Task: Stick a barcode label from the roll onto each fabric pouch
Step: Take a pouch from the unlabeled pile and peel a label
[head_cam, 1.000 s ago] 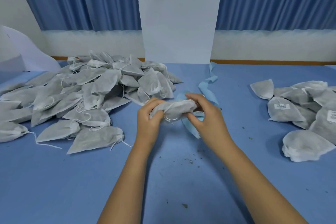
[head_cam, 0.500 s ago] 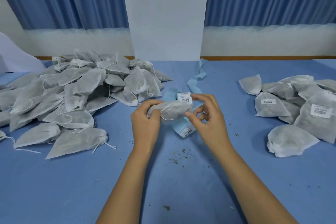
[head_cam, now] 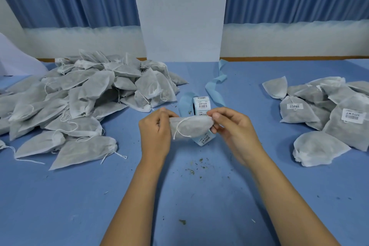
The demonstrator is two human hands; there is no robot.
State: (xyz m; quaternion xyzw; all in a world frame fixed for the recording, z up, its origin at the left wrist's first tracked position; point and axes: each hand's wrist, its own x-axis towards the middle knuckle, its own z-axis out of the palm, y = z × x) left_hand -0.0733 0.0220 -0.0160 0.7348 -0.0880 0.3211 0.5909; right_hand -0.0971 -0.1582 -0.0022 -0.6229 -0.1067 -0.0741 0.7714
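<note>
While the left hand (head_cam: 154,136) grips one end of a drawstring pouch (head_cam: 190,128), the right hand (head_cam: 232,130) pinches the other, just before the label roll (head_cam: 200,106).

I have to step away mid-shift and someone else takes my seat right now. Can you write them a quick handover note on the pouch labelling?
Hands: the left hand grips the left end of one pouch; the right hand pinches its right end, above the table. No label shows on it.
Supplies: the label roll stands just behind the hands, its loose end showing under the pouch.
Done: the right pile, two pouches showing barcode labels.
Left: label the held pouch, then work through the large left pile, where no labels show.
</note>
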